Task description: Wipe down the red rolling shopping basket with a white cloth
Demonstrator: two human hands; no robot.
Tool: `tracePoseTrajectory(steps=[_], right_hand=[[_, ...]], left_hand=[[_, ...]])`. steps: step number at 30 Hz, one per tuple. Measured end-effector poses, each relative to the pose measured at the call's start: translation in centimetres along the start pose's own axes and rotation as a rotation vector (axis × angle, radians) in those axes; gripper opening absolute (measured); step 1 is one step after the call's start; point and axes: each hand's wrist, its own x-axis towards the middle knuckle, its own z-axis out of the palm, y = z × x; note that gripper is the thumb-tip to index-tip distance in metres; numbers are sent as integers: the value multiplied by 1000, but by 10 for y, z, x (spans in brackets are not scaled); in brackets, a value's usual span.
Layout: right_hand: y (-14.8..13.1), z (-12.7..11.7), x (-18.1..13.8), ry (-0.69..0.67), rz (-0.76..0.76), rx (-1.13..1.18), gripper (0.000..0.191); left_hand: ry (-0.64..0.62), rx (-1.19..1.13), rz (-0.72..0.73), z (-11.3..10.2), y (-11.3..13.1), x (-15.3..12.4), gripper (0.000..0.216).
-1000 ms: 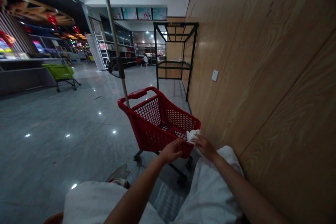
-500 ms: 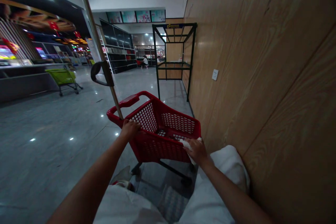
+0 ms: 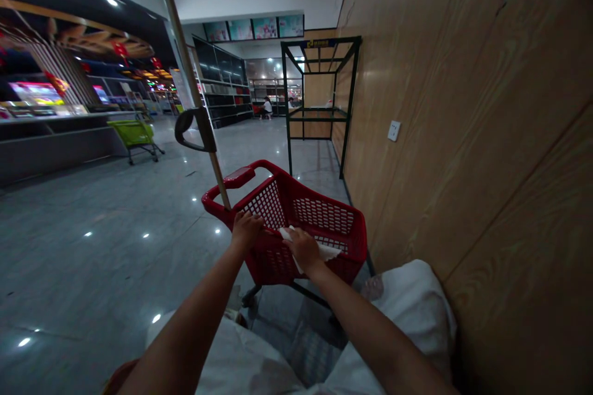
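A small red plastic shopping cart (image 3: 319,219) stands on the grey tiled floor in front of my knees, close to a wooden wall. My left hand (image 3: 246,228) is closed over the near rim of the cart, beside a tall pole (image 3: 194,92) that rises from the cart's corner. My right hand (image 3: 303,248) presses a white cloth (image 3: 327,251) against the same rim, a little to the right of the left hand. White trousers cover my legs at the bottom of the view.
The wood-panelled wall (image 3: 463,105) runs along the right with a white socket (image 3: 393,131). A dark metal shelf frame (image 3: 319,105) stands further along it. A green cart (image 3: 134,136) and a counter are far left. A person sits far back.
My right hand has slid the white cloth leftwards along the cart's rim. My left hand moved from the rim's right part to the corner by the pole and has stayed there.
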Motion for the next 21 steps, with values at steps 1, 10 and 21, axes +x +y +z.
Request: tracePoseTrajectory(steps=[1, 10, 21], right_hand=[[-9, 2, 7, -9, 1, -4, 35], [39, -22, -14, -147, -27, -131, 29], [143, -41, -62, 23, 48, -176, 34]], left_hand=[[6, 2, -6, 1, 1, -1, 29], [2, 109, -4, 5, 2, -2, 25], [98, 77, -63, 14, 20, 1, 29]])
